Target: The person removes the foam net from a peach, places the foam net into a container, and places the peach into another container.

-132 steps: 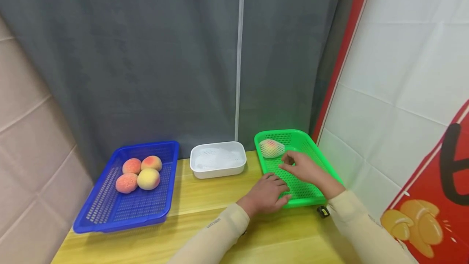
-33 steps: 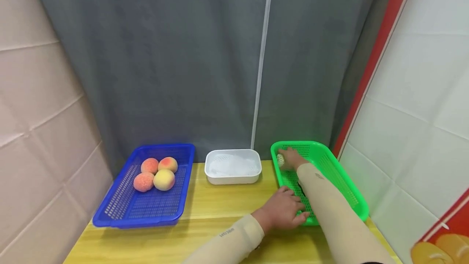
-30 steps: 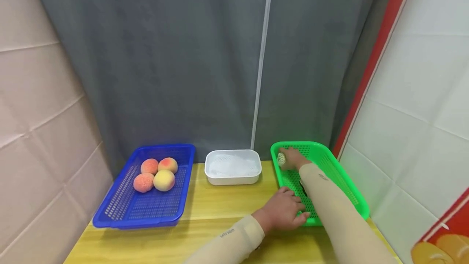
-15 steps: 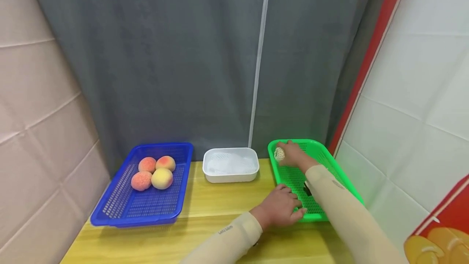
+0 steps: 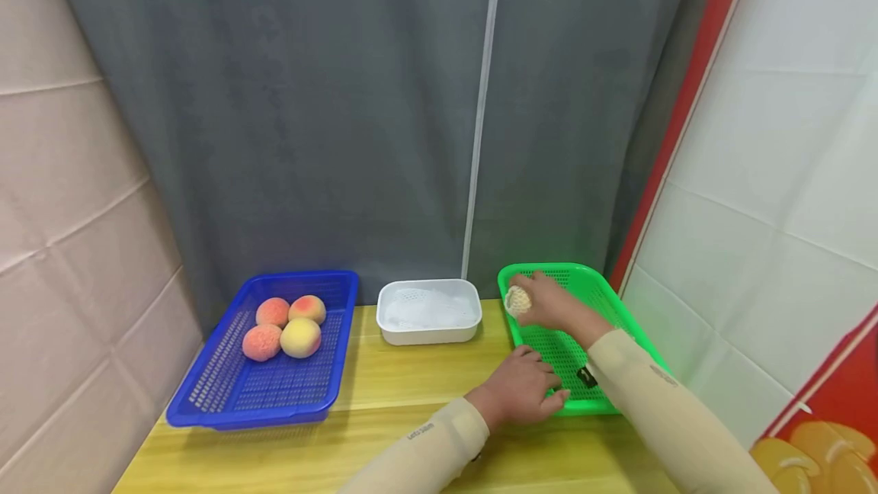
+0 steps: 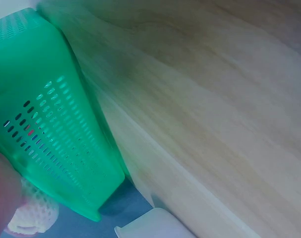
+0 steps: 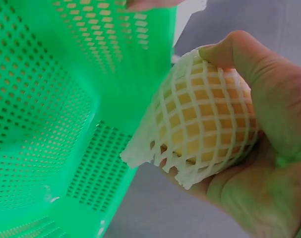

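My right hand (image 5: 549, 302) grips a peach in a white foam net (image 7: 205, 114) at the far left corner of the green basket (image 5: 604, 288). In the right wrist view, the thumb lies on top of the net and the fingers curl beneath it. The net's ragged open end points away from the palm. At the basket's near left corner my left hand (image 5: 521, 386) rests on the rim, fingers laid over it and thumb spread along the near side. The left wrist view shows the basket's side wall and the netted peach (image 6: 36, 213) beyond it.
A blue basket (image 5: 295, 395) on the left holds several bare peaches (image 5: 300, 338). Between the baskets stands a white plastic tray (image 5: 429, 335) with white foam material inside. All stand on a wooden table (image 5: 384, 410) before a grey curtain (image 5: 309, 136).
The netted peach lay in the green basket at first; my right hand now holds it and has raised it slightly towards me. The left hand stays at the rim.
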A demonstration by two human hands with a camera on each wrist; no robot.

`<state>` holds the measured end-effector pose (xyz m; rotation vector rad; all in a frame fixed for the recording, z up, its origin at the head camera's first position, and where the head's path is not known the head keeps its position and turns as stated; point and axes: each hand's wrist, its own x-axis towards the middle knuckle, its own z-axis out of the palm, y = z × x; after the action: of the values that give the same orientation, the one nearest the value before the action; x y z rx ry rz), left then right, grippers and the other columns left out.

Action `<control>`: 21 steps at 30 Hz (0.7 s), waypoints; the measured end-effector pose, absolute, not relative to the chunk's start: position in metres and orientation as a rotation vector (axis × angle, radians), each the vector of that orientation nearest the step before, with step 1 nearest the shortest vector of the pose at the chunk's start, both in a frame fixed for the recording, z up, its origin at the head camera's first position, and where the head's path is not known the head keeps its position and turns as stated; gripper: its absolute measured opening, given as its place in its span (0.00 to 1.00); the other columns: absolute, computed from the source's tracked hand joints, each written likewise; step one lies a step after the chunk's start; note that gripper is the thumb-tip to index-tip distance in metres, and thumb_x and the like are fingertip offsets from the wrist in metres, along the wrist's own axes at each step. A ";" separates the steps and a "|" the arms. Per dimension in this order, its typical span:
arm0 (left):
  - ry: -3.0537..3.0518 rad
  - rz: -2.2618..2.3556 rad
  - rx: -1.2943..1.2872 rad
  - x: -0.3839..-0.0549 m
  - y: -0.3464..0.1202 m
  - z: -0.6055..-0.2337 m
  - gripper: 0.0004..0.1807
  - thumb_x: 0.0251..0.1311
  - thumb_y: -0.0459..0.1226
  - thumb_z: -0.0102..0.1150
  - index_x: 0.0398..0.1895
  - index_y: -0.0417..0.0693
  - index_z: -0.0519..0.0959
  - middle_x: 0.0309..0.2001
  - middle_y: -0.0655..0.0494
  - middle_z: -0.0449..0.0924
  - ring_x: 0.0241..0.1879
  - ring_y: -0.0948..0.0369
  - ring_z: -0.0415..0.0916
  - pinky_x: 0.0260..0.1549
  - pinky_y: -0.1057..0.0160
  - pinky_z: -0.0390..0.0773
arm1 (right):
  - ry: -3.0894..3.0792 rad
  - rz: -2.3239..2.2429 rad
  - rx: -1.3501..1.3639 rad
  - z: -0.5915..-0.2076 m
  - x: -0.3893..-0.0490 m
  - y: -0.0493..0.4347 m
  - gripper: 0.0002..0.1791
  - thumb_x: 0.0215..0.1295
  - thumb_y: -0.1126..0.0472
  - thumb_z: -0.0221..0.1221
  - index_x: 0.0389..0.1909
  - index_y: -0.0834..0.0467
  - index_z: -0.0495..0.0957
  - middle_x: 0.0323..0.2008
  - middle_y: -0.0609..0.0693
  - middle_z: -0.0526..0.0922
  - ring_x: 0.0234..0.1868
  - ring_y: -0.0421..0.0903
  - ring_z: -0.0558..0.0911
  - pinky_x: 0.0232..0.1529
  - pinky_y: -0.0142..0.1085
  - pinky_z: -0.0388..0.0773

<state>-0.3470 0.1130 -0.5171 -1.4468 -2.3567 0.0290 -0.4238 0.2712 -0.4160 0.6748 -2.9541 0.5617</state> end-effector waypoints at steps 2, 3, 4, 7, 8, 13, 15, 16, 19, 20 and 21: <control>-2.355 0.027 -1.450 -0.347 0.113 -0.517 0.28 0.87 0.56 0.36 0.55 0.67 0.91 0.52 0.72 0.89 0.53 0.65 0.79 0.66 0.58 0.72 | -2.943 0.554 0.694 -0.415 -0.418 0.268 0.38 0.59 0.63 0.75 0.72 0.57 0.76 0.55 0.64 0.77 0.41 0.53 0.77 0.34 0.42 0.77; -2.359 0.028 -1.451 -0.347 0.113 -0.517 0.28 0.87 0.56 0.36 0.54 0.67 0.91 0.52 0.72 0.89 0.53 0.65 0.80 0.66 0.58 0.72 | -2.943 0.553 0.697 -0.414 -0.415 0.267 0.38 0.59 0.62 0.75 0.72 0.56 0.76 0.55 0.63 0.77 0.41 0.52 0.77 0.34 0.42 0.77; -2.363 0.027 -1.452 -0.348 0.113 -0.517 0.28 0.87 0.56 0.36 0.54 0.67 0.91 0.52 0.73 0.89 0.54 0.65 0.80 0.66 0.57 0.72 | -2.945 0.555 0.700 -0.412 -0.412 0.265 0.38 0.60 0.62 0.75 0.72 0.56 0.76 0.55 0.62 0.77 0.42 0.52 0.77 0.34 0.42 0.77; -2.382 0.027 -1.457 -0.348 0.113 -0.516 0.28 0.87 0.56 0.36 0.53 0.67 0.91 0.51 0.73 0.89 0.54 0.65 0.80 0.67 0.57 0.72 | -2.935 0.580 0.714 -0.408 -0.404 0.260 0.36 0.60 0.62 0.75 0.70 0.55 0.76 0.53 0.60 0.77 0.42 0.52 0.77 0.35 0.42 0.78; -2.389 0.030 -1.457 -0.347 0.112 -0.515 0.28 0.87 0.56 0.36 0.53 0.67 0.91 0.51 0.73 0.89 0.55 0.65 0.80 0.67 0.56 0.72 | -2.932 0.588 0.718 -0.407 -0.402 0.259 0.36 0.60 0.62 0.75 0.70 0.55 0.76 0.52 0.59 0.77 0.42 0.52 0.77 0.35 0.42 0.78; -2.397 0.036 -1.443 -0.346 0.111 -0.510 0.26 0.87 0.57 0.37 0.56 0.65 0.89 0.54 0.71 0.88 0.60 0.64 0.79 0.67 0.56 0.72 | -2.907 0.607 0.735 -0.406 -0.396 0.254 0.36 0.59 0.63 0.75 0.69 0.56 0.77 0.49 0.57 0.76 0.40 0.50 0.76 0.36 0.42 0.79; -2.394 0.007 -1.430 -0.344 0.109 -0.506 0.24 0.87 0.57 0.39 0.57 0.64 0.88 0.55 0.70 0.87 0.62 0.63 0.78 0.67 0.55 0.72 | -2.900 0.607 0.743 -0.406 -0.395 0.253 0.36 0.58 0.63 0.75 0.70 0.57 0.76 0.49 0.57 0.76 0.40 0.50 0.76 0.36 0.42 0.79; -2.390 -0.005 -1.422 -0.344 0.107 -0.504 0.23 0.86 0.57 0.41 0.57 0.64 0.87 0.56 0.69 0.86 0.63 0.62 0.77 0.67 0.56 0.72 | -2.897 0.601 0.746 -0.406 -0.395 0.253 0.37 0.58 0.63 0.75 0.70 0.58 0.76 0.49 0.57 0.76 0.40 0.50 0.76 0.36 0.42 0.78; -2.374 -0.085 -1.411 -0.341 0.098 -0.496 0.17 0.83 0.54 0.50 0.56 0.62 0.86 0.56 0.67 0.85 0.61 0.62 0.77 0.64 0.58 0.73 | -2.895 0.598 0.750 -0.405 -0.393 0.253 0.37 0.57 0.63 0.75 0.70 0.56 0.76 0.49 0.57 0.76 0.40 0.50 0.76 0.35 0.42 0.78; -2.366 -0.111 -1.408 -0.339 0.094 -0.493 0.15 0.81 0.53 0.53 0.55 0.62 0.86 0.55 0.67 0.84 0.60 0.63 0.77 0.63 0.59 0.74 | -2.896 0.603 0.746 -0.405 -0.392 0.252 0.37 0.57 0.63 0.75 0.70 0.56 0.76 0.49 0.57 0.76 0.40 0.50 0.76 0.34 0.41 0.78; -2.359 -0.136 -1.405 -0.338 0.090 -0.489 0.13 0.79 0.52 0.57 0.53 0.61 0.86 0.54 0.67 0.84 0.58 0.63 0.78 0.61 0.60 0.75 | -2.896 0.606 0.746 -0.404 -0.392 0.252 0.37 0.57 0.63 0.75 0.70 0.55 0.77 0.49 0.57 0.76 0.39 0.49 0.76 0.34 0.41 0.78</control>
<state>-0.3378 0.0899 -0.4894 -1.4053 -2.3586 -0.1360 -0.3915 0.2523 -0.4039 0.7464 -2.8963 0.6063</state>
